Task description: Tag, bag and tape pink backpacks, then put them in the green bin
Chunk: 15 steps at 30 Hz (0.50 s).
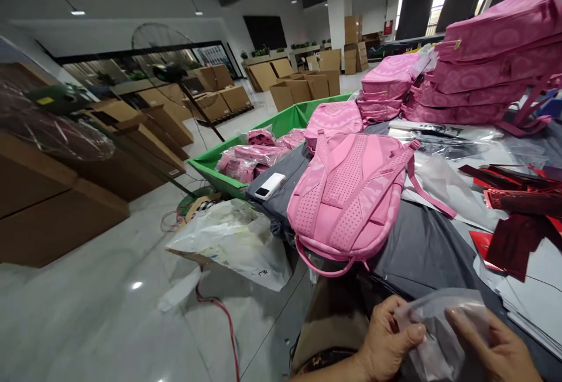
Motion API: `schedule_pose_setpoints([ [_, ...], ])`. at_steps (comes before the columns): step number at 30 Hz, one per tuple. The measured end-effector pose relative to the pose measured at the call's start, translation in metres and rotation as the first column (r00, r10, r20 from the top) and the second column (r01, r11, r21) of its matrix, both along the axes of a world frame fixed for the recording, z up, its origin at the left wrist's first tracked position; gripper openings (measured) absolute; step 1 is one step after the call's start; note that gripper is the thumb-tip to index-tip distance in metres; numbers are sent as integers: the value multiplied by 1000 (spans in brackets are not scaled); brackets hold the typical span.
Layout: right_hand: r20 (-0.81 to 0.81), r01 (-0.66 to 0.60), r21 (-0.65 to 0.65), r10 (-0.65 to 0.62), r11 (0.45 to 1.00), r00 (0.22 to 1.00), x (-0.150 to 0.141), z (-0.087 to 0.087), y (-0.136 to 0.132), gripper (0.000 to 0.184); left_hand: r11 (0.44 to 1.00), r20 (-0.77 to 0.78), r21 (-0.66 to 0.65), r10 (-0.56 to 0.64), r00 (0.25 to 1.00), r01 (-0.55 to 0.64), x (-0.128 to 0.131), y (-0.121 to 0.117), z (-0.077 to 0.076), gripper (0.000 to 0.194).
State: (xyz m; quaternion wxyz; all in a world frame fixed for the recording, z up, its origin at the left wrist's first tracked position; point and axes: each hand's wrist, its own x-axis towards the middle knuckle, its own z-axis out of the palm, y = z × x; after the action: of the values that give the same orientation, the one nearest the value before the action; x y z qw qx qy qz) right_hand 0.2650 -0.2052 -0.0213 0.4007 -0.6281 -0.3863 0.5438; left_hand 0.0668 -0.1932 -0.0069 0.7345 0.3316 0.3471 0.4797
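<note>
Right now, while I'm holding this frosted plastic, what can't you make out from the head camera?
All in the head view:
- Right grip: some fingertips, hidden behind itself and the frosted plastic.
- Frosted plastic: any contents, masked by haze and creases.
- Nearest pink backpack: front, hidden beneath its own strap side.
- Stacked pink backpacks: right ends, cut off by the right edge.
- Large white bag: dark marking, too small to read.

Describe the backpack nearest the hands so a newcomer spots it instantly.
Start at the big green bin. Right of it, on the grey covering beyond the left hand, lies a pink backpack. Unlike the stacked pink backpacks farther back, its dotted back panel and both shoulder straps face up.
</note>
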Motion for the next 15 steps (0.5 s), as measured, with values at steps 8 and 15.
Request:
schedule_pose_setpoints([
  [8, 176, -274, 243, 235, 931, 956, -35, 30, 47, 44, 978, -327, 177, 162, 931, -108, -17, 10, -19, 73],
  [15, 412, -314, 313, 170, 896, 895, -16, 18, 67, 49, 787, -506, 510, 601, 618, -348, -40, 2, -19, 41],
])
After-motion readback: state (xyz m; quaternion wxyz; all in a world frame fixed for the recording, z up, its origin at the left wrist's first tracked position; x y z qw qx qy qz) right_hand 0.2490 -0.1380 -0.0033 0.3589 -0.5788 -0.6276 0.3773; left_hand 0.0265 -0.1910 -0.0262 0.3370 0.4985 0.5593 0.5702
